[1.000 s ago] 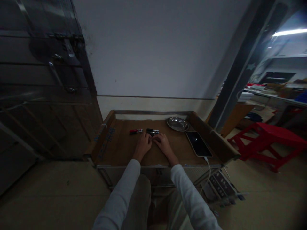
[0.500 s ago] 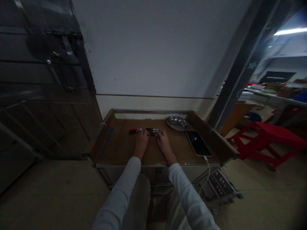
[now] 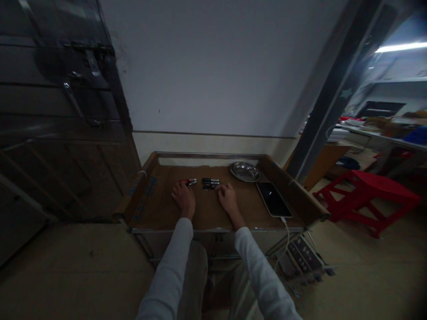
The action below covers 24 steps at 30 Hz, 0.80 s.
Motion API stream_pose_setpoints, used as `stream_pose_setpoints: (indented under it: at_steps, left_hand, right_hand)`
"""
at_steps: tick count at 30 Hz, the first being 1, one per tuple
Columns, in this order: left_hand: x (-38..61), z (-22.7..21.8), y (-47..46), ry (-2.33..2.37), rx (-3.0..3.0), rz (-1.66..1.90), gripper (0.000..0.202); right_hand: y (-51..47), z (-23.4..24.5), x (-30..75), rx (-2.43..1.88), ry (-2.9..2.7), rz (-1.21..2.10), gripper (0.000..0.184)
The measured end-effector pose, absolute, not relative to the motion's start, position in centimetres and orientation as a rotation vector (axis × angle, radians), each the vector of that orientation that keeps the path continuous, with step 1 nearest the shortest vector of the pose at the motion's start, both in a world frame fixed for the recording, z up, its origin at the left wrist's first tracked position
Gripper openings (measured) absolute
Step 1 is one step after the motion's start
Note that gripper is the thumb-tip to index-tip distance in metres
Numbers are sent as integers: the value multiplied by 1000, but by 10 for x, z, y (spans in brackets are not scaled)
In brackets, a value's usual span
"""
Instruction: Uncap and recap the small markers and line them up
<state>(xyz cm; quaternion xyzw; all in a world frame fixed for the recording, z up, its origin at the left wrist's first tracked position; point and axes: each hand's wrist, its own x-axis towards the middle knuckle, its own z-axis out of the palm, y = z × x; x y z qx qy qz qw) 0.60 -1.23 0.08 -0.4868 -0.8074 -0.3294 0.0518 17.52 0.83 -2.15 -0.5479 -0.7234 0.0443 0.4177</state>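
On the brown board of the cart top [image 3: 203, 209], several black pens [image 3: 211, 181] lie side by side in a small row. My right hand [image 3: 228, 199] rests at the near right of this row, its fingers closed at the end of the nearest black pen [image 3: 209, 187]. To the left, my left hand [image 3: 184, 198] curls over a red pen [image 3: 187, 181] and a dark one beside it. Its fingertips cover their left ends, while the silvery right ends show. Exactly how firmly either hand grips is hard to see in the dim light.
A round metal dish [image 3: 245, 171] stands at the back right. Near it lies a phone [image 3: 274, 199] with a white cable [image 3: 287, 235] hanging over the front edge. Raised sides bound the cart top. A red stool [image 3: 367, 191] stands on the floor at right.
My left hand has moved left, from the black pens to the red and dark pens. The right hand has stayed by the black row, where the nearest pen now shows more fully.
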Motion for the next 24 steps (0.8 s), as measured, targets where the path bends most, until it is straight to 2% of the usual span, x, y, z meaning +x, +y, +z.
stream_pose_setpoints:
  at_steps: [3,5,9,12,18,21,24]
  left_hand:
    - [4,-2,-9,-2421,-1554,-1113,16]
    - [4,-4,-6,-2293,-1753,-1336,15]
    - [7,-3,-5,-1799,-2263,-1714,15]
    - [13,1,-10,-1584,-2454,-1649,15]
    - [21,5,-18,-1513,-2372,-1729,38]
    - [22,7,-22,-1442,-2438,-1727,34]
    - [21,11,-25,-1365,-2512,-1703,27]
  right_hand:
    - [9,-20,174,-1301,-1692,239,21]
    - [8,-16,172,-1230,-1619,330,23]
    - [6,-9,168,-1072,-1398,700,39]
    - [5,-8,167,-960,-1221,1062,44]
    - [-2,-7,168,-780,-1060,1524,28]
    - [-5,-6,167,-745,-1071,1659,24]
    - [-5,-6,167,-758,-1102,1647,25]
